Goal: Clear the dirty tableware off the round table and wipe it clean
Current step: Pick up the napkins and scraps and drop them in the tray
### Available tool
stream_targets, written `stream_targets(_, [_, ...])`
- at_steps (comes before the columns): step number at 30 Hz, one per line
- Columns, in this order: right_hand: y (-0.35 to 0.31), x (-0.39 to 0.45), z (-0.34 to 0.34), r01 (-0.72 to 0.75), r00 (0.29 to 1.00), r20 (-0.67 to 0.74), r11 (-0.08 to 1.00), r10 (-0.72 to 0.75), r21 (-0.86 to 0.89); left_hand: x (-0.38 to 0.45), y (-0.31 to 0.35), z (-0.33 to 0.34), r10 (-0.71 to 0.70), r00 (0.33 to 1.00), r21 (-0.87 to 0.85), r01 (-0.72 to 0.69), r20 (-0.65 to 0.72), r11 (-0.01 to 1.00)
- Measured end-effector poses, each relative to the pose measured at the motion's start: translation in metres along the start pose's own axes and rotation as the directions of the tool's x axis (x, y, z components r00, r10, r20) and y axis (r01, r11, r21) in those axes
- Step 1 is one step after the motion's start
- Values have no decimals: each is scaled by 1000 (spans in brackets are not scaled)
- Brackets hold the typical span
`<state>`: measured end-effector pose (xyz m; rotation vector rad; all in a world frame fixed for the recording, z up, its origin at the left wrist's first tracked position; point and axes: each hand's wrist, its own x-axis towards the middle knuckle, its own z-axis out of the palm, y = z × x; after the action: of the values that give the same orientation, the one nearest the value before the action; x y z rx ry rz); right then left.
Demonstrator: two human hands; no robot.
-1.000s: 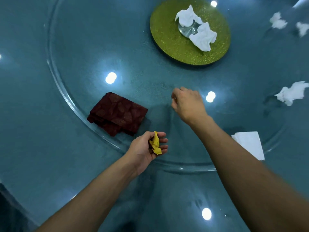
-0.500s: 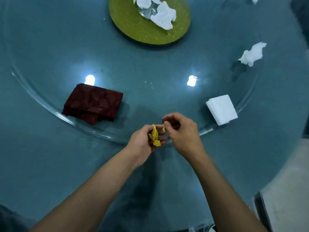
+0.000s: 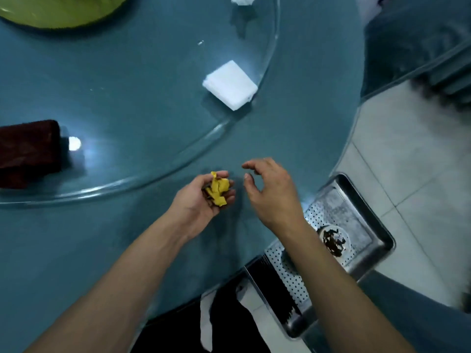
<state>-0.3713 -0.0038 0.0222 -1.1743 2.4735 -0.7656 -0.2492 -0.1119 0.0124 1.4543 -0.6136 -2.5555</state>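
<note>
My left hand (image 3: 204, 197) is cupped palm up over the teal round table (image 3: 107, 245) and holds crumpled yellow scraps (image 3: 218, 190) in curled fingers. My right hand (image 3: 270, 189) hovers just to the right of it, fingers loosely curled and holding nothing. On the glass turntable (image 3: 153, 103) lie a dark red folded cloth (image 3: 28, 154) at the left, a white folded napkin stack (image 3: 230, 84), a crumpled white tissue (image 3: 243, 0) at the top edge, and a green plate (image 3: 56, 11) at the top left.
Beside the table's right edge, under my right forearm, stands a perforated steel tray (image 3: 356, 225) with a small dish of dark scraps (image 3: 334, 240). Pale floor tiles (image 3: 420, 161) lie beyond it. A dark chair (image 3: 420, 42) is at the top right.
The view has swung right and down, bringing the steel tray and floor into sight. My right hand, which was pinching a yellow bit at my left palm, has drawn away holding nothing.
</note>
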Motion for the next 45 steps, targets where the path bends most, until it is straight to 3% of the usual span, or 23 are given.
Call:
stream_targets(4, [55,-55,-27,-93,995,16,985,96,-148,-7,-56,29,-47,998,100,42,49,994])
stream_targets(11, [158,-163,-47,-326,945,-67,936,320,-130,-6,-169,79,-171,978,290,131,118,948])
stream_targets(17, [239,-234,-40,-563,821,-122,826,557,-12,20,-252,87,-280,959,448,230,47,864])
stream_targets(23, [303,-278,-16,-692,698,-150,714,700,106,75,-313,81,-317,947,587,284,-49,758])
stream_targets(31, [338,-299,18,-730,644,-126,655,755,196,146,-382,105,-300,947,679,295,-115,672])
stream_targets(39, [335,-291,16,-691,670,-136,680,730,246,152,-390,119,-337,929,669,350,-156,656])
stream_targets(42, [329,-288,7,-678,677,-146,688,721,259,137,-381,119,-294,944,707,312,-153,635])
stream_targets(45, [316,-281,-5,-659,697,-153,710,700,247,112,-364,117,-246,968,805,186,-52,564])
